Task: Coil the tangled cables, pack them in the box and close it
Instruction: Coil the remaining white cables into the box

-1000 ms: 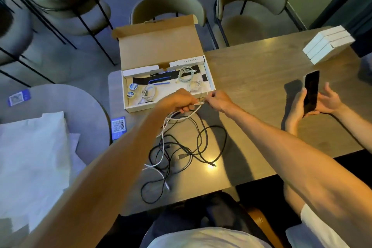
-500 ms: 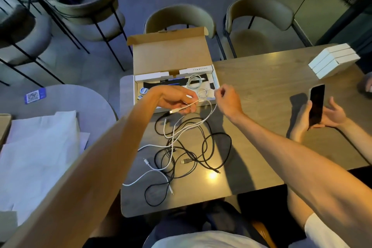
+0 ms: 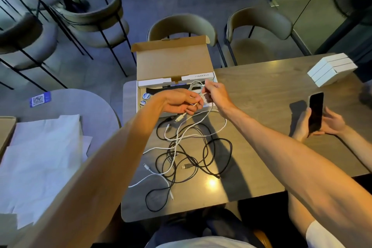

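- While the white cable (image 3: 179, 119) gets coiled, both hands sit close together just in front of the open box (image 3: 175, 64). The left hand (image 3: 181, 101) pinches the cable near its plug, which dangles under the fingers. The right hand (image 3: 216, 94) pinches the same cable just beside it, apparently to lay a first loop.
- Holding the plug end fixed likely anchors the coil. The slack runs from the hands back toward the person and is threaded through the black cables (image 3: 186, 166), which lie loose on the desk (image 3: 261, 94) between the forearms.
- That tangle is the main hindrance: pulling the white line would probably drag the black loops along.
- Just beyond the hands, the box stands with its lid up. A coiled white cable (image 3: 196, 86) and small items lie inside, but the hands hide its front.
- Right of the right hand, well apart, another person's hands hold a phone (image 3: 315, 112), and white boxes (image 3: 332, 71) are stacked beyond. White paper (image 3: 40, 157) lies left of the left arm.
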